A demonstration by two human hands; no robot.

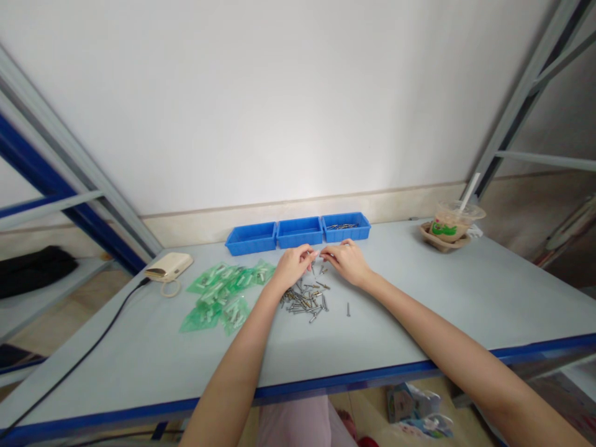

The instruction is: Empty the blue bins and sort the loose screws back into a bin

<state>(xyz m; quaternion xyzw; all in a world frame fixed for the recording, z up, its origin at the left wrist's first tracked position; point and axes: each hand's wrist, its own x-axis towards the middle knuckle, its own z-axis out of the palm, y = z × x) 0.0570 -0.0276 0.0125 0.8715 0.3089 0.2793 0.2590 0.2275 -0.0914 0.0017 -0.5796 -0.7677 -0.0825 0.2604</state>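
My left hand (294,266) and my right hand (345,261) meet fingertip to fingertip just above a loose pile of screws (302,301). The fingers of both are pinched; what lies between them is too small to make out. Some screws in the pile are silver, others brass-coloured. One single screw (348,309) lies apart, to the right of the pile. Left of my left forearm are several green plastic bags (218,292) with small pale and metal pieces inside.
Three blue bins stand along the wall: a left bin (251,247), a middle bin (299,238) and a right bin (354,233) holding screws. A cream device (170,266) with a black cable (88,351) sits at the left. A drink cup (447,225) stands in a cardboard holder (442,244) at the right.
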